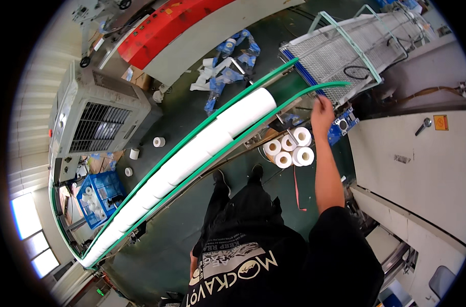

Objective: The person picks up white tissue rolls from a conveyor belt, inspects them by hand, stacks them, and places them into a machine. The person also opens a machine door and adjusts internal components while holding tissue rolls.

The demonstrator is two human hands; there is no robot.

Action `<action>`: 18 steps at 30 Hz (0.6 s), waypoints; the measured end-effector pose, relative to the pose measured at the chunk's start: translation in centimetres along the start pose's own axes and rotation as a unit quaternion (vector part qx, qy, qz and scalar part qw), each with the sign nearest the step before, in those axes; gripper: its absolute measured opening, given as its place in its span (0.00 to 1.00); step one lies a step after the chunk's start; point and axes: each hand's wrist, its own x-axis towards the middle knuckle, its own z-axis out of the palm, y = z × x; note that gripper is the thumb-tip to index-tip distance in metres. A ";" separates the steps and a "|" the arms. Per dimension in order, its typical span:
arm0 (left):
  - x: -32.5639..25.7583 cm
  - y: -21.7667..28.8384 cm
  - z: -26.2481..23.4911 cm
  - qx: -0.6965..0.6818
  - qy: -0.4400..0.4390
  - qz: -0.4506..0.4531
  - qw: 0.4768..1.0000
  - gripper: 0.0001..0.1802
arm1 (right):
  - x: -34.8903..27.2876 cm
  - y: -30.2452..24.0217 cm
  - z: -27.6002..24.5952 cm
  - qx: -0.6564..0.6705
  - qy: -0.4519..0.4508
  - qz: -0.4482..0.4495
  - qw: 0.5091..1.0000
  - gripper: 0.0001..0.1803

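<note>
My right arm reaches forward. My right hand (322,113) is closed beside the end of the green guide rail (315,88), at a small dark part I cannot make out. Along the conveyor, a row of white paper rolls (207,140) lies end to end between two green rails. Below my right hand stands a small stack of toilet paper rolls (285,159), their cores facing me. Of my left side only a sliver of skin (193,263) shows beside my black shirt. The fingers of that hand are hidden.
A mesh-topped conveyor (340,51) continues at the far right. Pale machine cabinets (407,158) stand on the right. At the left are an air cooler (97,120) and a blue crate (92,222) with rolls. Torn wrap (225,77) and loose rolls (159,141) litter the floor.
</note>
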 end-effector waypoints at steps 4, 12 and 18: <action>-2.0 1.0 0.7 -0.018 -0.020 -0.054 0.998 0.20 | -9.3 9.8 -8.0 -0.295 -0.087 0.135 0.942 0.28; -2.3 11.6 -6.4 -0.227 -0.022 -0.161 0.960 0.19 | -18.3 15.1 -7.0 -0.331 -0.316 0.260 0.850 0.70; -2.2 17.0 -8.1 -0.298 0.044 -0.247 0.921 0.23 | -17.9 17.1 -6.6 -0.324 -0.318 0.309 0.836 0.63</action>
